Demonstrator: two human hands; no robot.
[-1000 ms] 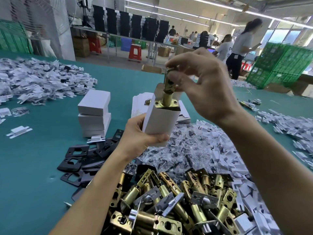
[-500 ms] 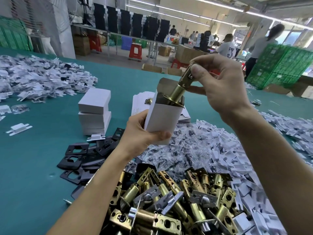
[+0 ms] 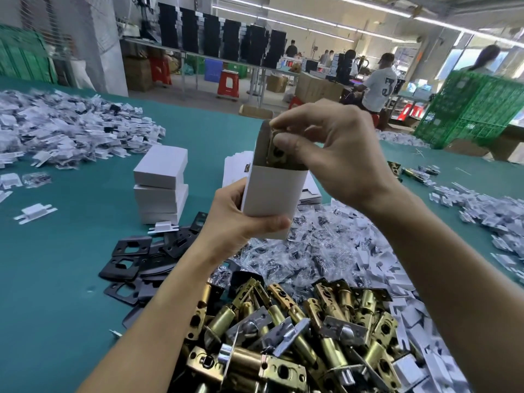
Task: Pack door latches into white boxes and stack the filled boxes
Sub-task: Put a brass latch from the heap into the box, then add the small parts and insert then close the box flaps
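Latch [image 3: 274, 150]: sunk deeper into white box [image 3: 273, 194] since earlier.
Right hand [image 3: 337, 154]: grip pinching latch top.
Left hand [image 3: 241, 222]: grip wrapped round box, 6 o'clock end.

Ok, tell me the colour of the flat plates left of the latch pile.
Black plates, head view.

Left hand [image 3: 238, 222]: is gripping the lower part of the upright white box [image 3: 273, 191], thumb lying across its front.
Right hand [image 3: 337, 157]: is pinching a brass door latch [image 3: 275, 151] at the box's open top.
Left forearm [image 3: 158, 321]: is rising toward the box from below-left.
Right forearm [image 3: 442, 265]: is angling toward the box from its right.
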